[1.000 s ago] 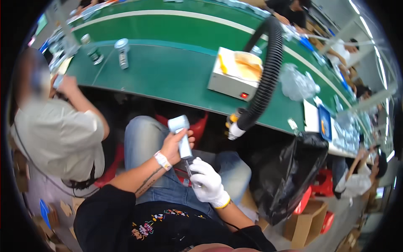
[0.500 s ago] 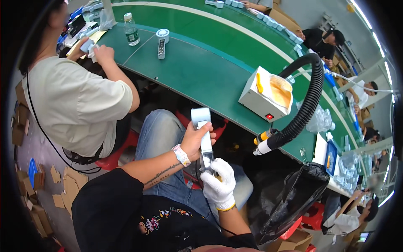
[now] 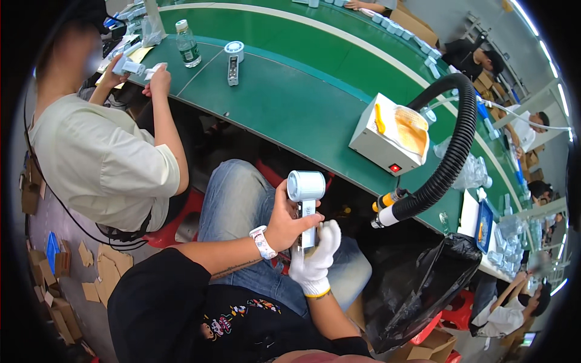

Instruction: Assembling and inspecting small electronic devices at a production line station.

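Note:
My bare left hand is closed round the handle of a light-blue handheld fan with a round head. The fan's head points up, over my lap. On my right hand is a white knit glove with a yellow cuff edge. Its fingers are stretched out beside the lower handle, and the palm side seems to touch the handle's end. A second light-blue fan stands on the green table ahead, its dark inner parts showing along the handle.
A grey box with a lit red switch and a glove on top stands right of centre. Near it bends a black flexible hose. A black bin bag hangs at right. At left, a co-worker handles another fan. A water bottle stands behind.
The fan in my left hand has turned so its round head shows more, and sits slightly lower and further right. My right hand's fingers have straightened from their bent grip at the handle's end.

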The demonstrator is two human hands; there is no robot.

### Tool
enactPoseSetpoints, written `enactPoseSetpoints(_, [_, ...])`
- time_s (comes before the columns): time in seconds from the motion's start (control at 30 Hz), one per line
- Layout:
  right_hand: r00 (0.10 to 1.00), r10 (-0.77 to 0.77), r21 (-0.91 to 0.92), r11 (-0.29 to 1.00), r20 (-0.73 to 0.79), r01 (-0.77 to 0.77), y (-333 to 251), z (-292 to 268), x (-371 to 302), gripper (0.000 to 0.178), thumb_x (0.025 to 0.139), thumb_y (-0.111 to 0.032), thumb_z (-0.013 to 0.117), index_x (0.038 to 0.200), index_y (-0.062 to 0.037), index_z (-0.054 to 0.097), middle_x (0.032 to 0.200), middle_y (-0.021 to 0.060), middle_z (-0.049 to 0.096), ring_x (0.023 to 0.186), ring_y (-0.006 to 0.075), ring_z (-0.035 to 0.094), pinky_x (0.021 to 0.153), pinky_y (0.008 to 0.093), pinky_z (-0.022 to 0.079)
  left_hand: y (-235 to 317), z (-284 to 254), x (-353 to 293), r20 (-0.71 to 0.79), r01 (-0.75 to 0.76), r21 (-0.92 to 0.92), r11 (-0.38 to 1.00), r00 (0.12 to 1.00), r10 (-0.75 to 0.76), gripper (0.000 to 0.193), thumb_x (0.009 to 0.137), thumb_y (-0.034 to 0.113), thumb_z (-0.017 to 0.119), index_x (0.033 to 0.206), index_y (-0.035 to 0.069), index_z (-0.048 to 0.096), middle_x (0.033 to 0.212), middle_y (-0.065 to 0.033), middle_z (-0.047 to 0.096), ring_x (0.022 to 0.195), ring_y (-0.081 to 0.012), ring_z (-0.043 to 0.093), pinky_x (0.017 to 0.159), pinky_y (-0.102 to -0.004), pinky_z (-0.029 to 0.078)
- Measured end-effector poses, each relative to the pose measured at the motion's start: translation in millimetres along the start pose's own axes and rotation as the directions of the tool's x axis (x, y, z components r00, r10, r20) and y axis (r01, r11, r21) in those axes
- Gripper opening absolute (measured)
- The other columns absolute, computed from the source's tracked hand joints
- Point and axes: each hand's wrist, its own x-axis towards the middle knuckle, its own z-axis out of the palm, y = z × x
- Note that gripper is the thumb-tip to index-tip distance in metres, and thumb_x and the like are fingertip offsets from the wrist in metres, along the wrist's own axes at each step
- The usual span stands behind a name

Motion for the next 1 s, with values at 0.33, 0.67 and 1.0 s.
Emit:
enactPoseSetpoints(0.33, [0.476,0.384,0.499,0.043,0.791,-0.865,10,-18,-34,0.060,0.091,-0.005,0.074,0.145,-0.0012,0.048,0.123,0.0140,0.064,0.107,0.0261,0.068,0.087,0.0395,0.057,11,-9,-1,0.389,-0.566,0.285,0.774,0.806,0.446,0.093,0.077,0.000,0.086,0.149,0.015,0.029,0.144,-0.0241,0.055,0.117,-0.0313,0.067,0.101,-0.0474,0.055])
enactPoseSetpoints(0.67, [0.395,0.246,0.443,-0.185,0.885,-0.877,24,-32,-51,0.045,0.091,-0.003,0.074,0.132,0.0008,0.055,0.114,0.0098,0.068,0.097,0.0214,0.068,0.082,0.0360,0.056,0,-15,-25,0.351,-0.310,0.432,0.847,0.923,0.158,0.072,0.077,0.017,0.091,0.133,0.008,0.046,0.135,-0.0166,0.066,0.125,-0.0293,0.066,0.104,-0.0428,0.053])
enactPoseSetpoints(1.0, [0.373,0.513,0.114,0.466,0.773,-0.877,59,-50,-110,0.042,0.079,-0.011,0.082,0.118,-0.0040,0.067,0.101,0.0106,0.073,0.089,0.0231,0.072,0.081,0.0343,0.056,5,-33,-32,0.474,-0.195,0.854,0.482,0.673,-0.568,0.073,0.070,0.030,0.088,0.129,0.008,0.051,0.113,-0.0213,0.072,0.100,-0.0383,0.073,0.087,-0.0455,0.059])
